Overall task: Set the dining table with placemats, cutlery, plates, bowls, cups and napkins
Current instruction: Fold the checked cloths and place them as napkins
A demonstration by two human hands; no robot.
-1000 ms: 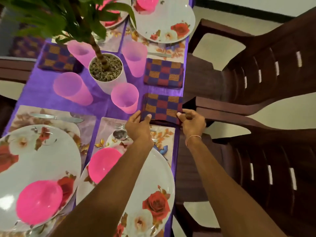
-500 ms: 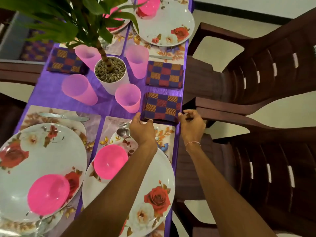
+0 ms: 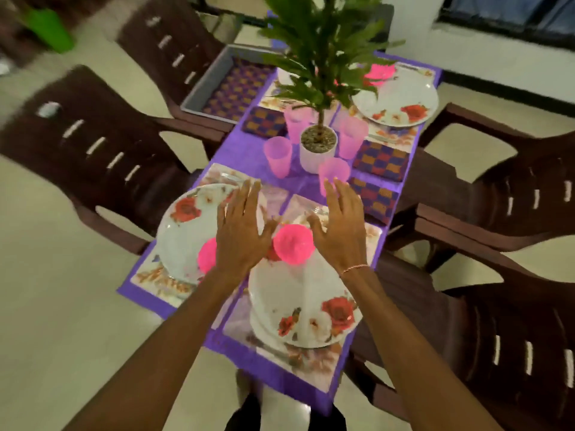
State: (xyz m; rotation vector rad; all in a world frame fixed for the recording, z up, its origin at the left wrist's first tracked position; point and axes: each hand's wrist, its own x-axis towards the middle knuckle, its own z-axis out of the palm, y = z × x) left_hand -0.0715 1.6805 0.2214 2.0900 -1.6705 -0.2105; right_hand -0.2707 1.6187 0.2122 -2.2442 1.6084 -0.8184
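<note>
Looks down on a laid table, both hands spread flat above it.

Takes in a long table [image 3: 249, 157] under a smooth purple cloth, ringed by dark brown slatted plastic chairs [image 3: 93, 144], and centres on a potted plant [image 3: 319, 147] in a round white pot topped with gravel. Shows glossy round white plates [image 3: 298, 306] printed with red roses, set on floral placemats [image 3: 305, 359] nearer than the plant. Finds a grey tray [image 3: 205, 85] of checked cloth beyond the plant, to the left. Counts four translucent pink cups [image 3: 278, 157] around the pot, hot-pink bowls [image 3: 294, 244] on the near plates, and folded purple-and-orange checked napkins [image 3: 381, 160] just right of the pot. Holds left hand [image 3: 241, 231] and right hand [image 3: 340, 225] with fingers straight and fanned, gripping nothing, nearer than the pot. Unlike a second ago, no longer pinches the nearest napkin's edge and views from farther back.
</note>
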